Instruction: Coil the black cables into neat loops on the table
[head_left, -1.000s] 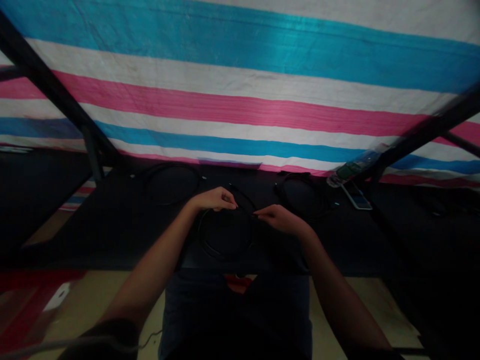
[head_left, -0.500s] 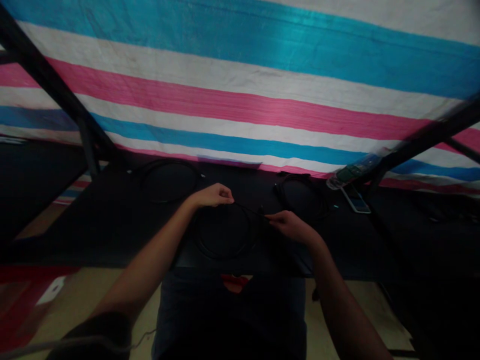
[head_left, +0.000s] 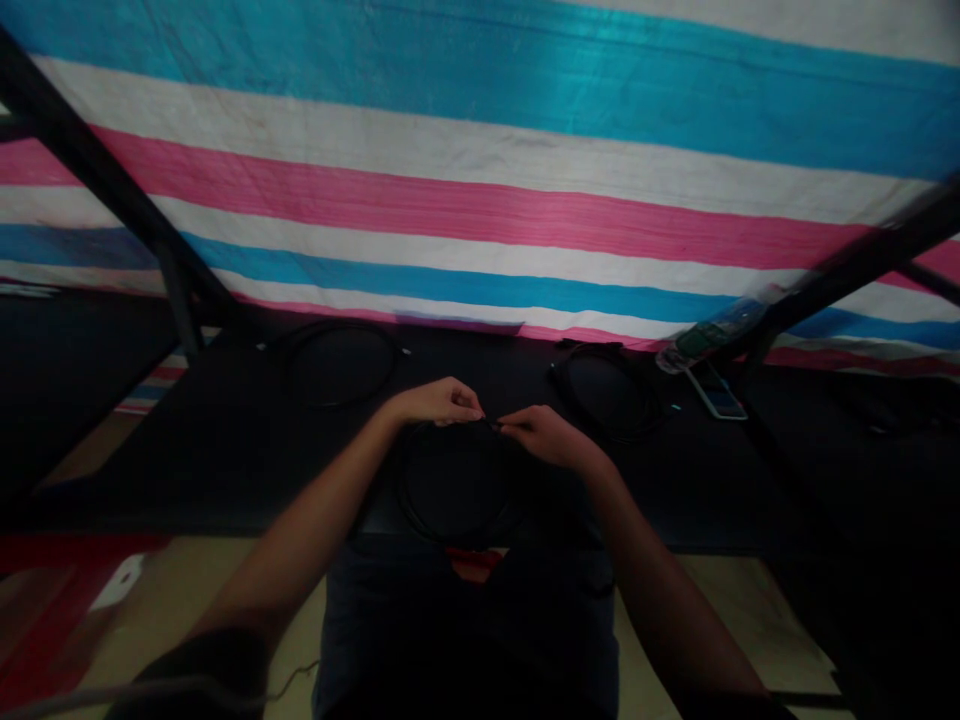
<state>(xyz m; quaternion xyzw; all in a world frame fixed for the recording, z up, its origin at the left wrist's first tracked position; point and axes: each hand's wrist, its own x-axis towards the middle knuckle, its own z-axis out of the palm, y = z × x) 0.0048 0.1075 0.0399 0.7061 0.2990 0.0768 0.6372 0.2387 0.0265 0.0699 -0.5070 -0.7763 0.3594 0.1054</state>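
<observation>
A looped black cable (head_left: pixel 411 508) hangs or lies at the front of the dark table, its far side pinched in both hands. My left hand (head_left: pixel 444 402) is closed on the cable at the top of the loop, thumb and fingertips together. Close beside it on the right, my right hand (head_left: pixel 546 434) also pinches the cable, with only a short gap between the two sets of fingertips. Dim light hides the exact piece of cable between them. Whether the loop's lower part touches the table I cannot tell.
Behind left lies a coiled black cable (head_left: pixel 341 402); another coiled cable (head_left: pixel 600 425) lies to the right. A plastic bottle (head_left: pixel 697 345) and a phone (head_left: pixel 716 392) are by the right metal frame (head_left: pixel 840 275). A striped sheet (head_left: pixel 480 205) hangs behind the dark table (head_left: pixel 247 460).
My right hand has moved left and slightly up, close to the left hand. My left hand has shifted a little right. The cable stretch between them is shorter.
</observation>
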